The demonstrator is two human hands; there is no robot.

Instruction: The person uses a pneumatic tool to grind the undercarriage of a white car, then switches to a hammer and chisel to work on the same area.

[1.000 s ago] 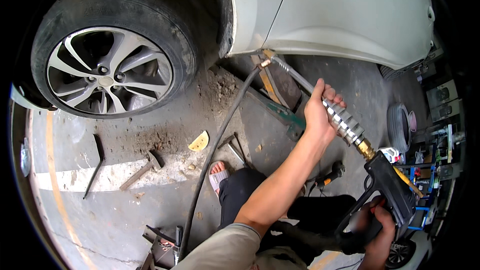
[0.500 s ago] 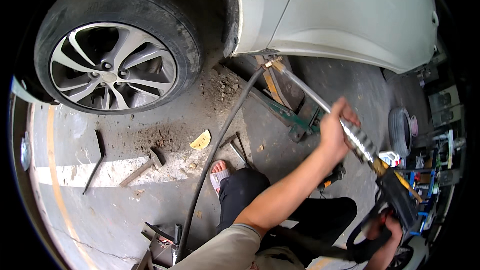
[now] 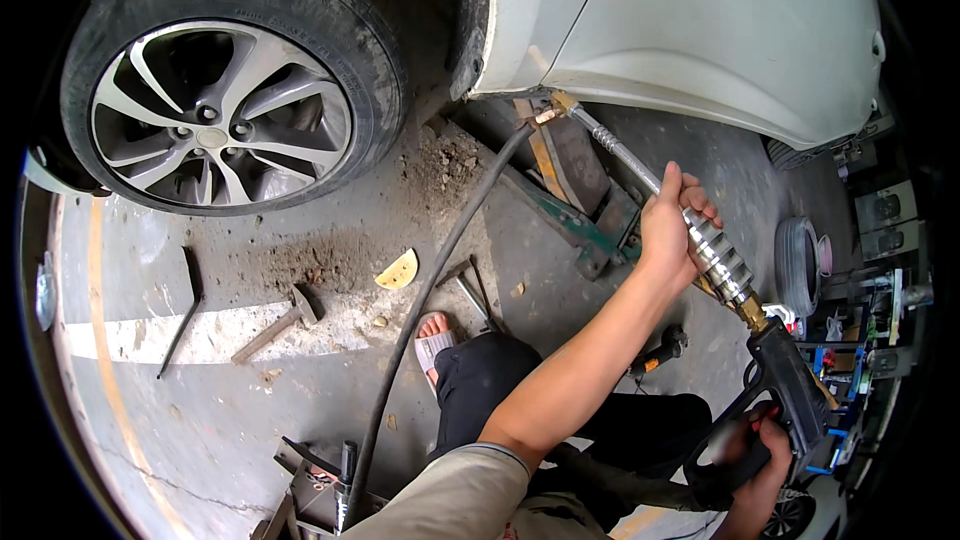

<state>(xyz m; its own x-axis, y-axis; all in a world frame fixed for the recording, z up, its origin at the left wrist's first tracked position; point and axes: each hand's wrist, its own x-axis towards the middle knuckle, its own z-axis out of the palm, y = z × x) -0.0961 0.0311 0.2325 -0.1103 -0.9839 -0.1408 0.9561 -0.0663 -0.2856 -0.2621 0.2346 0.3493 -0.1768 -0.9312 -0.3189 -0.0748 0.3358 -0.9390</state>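
Observation:
A pistol-grip gun (image 3: 727, 278) with a long metal barrel, a ribbed section and brass fittings slants across the right half. My left hand (image 3: 672, 225) is wrapped round its barrel just before the ribs, the thumb pointing up. At the lower right my right hand (image 3: 768, 465) is closed on the gun's black handle, beside something red; part of that hand is hidden and blurred. A black hose (image 3: 437, 285) meets a brass fitting (image 3: 547, 115) at the barrel's far end. This end lies by the lower edge of a white car (image 3: 680, 50).
A green jack (image 3: 560, 215) stands under the car near its wheel (image 3: 215, 140). On the floor lie a hammer (image 3: 280, 325), a bent black bar (image 3: 187, 315), a yellow half-disc (image 3: 398, 270) and dirt. A metal rack (image 3: 310, 500) is at the lower left. Tyres (image 3: 797, 265) stand far right.
The view has shifted slightly, so the wheel and floor tools sit higher. The gun, smeared by motion before, now shows sharply. Both hands keep their hold on it.

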